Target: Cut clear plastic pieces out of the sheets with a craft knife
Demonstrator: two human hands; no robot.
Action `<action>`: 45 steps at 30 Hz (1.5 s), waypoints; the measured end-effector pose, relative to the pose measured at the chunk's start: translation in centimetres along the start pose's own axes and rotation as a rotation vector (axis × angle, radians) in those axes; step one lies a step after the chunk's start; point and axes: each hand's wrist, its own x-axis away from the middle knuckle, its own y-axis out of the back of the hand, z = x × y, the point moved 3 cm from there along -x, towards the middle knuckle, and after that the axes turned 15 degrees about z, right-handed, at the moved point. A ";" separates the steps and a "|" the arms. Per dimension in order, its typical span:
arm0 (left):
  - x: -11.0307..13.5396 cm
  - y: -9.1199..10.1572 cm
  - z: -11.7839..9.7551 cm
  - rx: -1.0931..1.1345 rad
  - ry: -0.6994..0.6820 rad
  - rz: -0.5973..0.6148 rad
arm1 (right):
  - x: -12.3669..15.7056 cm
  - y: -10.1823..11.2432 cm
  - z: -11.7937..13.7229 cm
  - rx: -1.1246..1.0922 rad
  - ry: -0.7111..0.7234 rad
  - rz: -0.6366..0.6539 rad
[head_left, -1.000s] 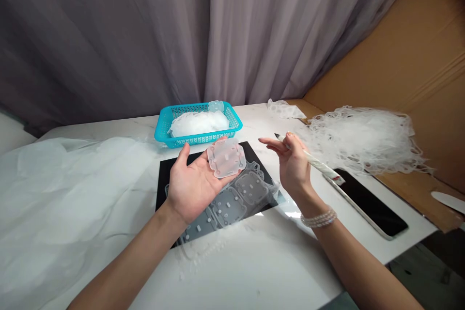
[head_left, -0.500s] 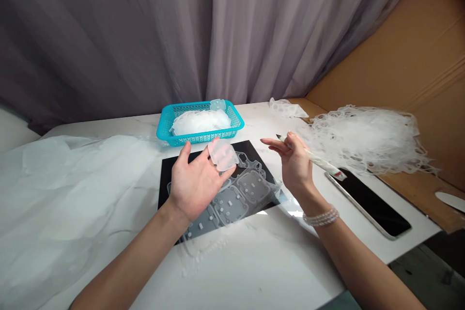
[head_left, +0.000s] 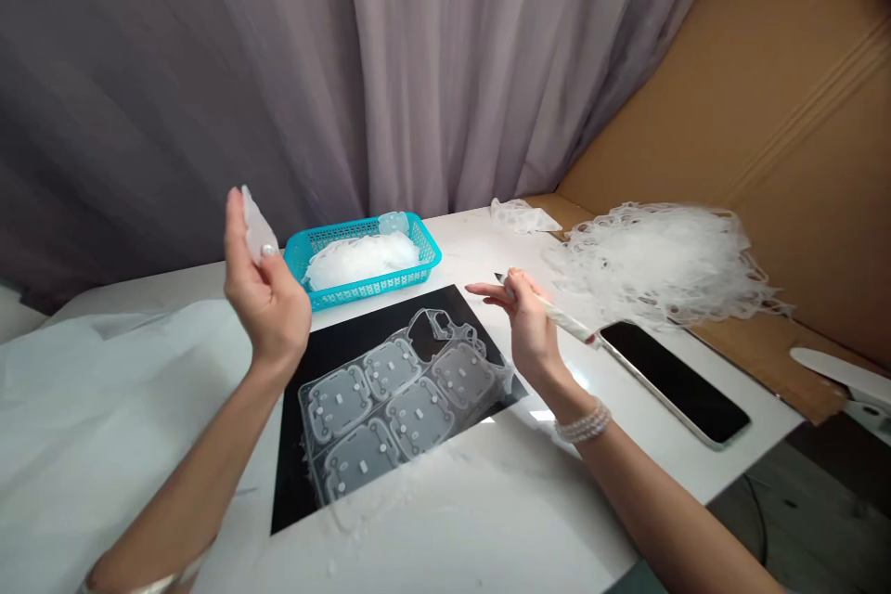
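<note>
Clearly, the small translucent piece [head_left: 258,230] is up in the air at the left, tilted nearly edge-on, in the left hand [head_left: 268,302]. That grip is clamped on it, the thumb against its lower end and the fingers behind. The right hand [head_left: 533,325] has its own grip closed around a pen-like tool [head_left: 567,320], dark tip pointing away to the left, with a couple of fingers stretched out (a beaded bracelet [head_left: 583,424] circles that wrist).

Between the two forearms lies a clear sheet [head_left: 418,418] with five rounded panels in it; an opening at its far right shows the black mat [head_left: 348,339] underneath. The sheet's near edge overhangs the mat onto the white bench [head_left: 473,520].

Just beyond the mat sits a blue basket [head_left: 390,279] with a heap of whitish pieces [head_left: 362,260] inside, plus another piece [head_left: 393,223] leaning in the far right corner. Rightward come a phone [head_left: 678,380], screen dark, a big tangle of frilly offcuts [head_left: 661,260] and a smaller scrap [head_left: 523,216]. Pale plastic sheeting [head_left: 132,418] covers the left side. Behind hangs a grey curtain [head_left: 432,65], meeting brown cardboard [head_left: 766,111] at the right.
</note>
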 end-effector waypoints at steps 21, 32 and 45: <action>9.4 -7.9 4.8 -0.560 0.108 0.794 | -1.1 1.3 -2.5 0.958 -0.100 0.548; 8.5 -6.4 4.7 -0.655 0.193 0.614 | -4.5 -1.7 -1.3 0.906 0.160 0.337; 15.0 -6.4 -0.2 -0.234 -0.097 0.990 | 2.6 -2.1 -1.8 0.550 -0.216 0.552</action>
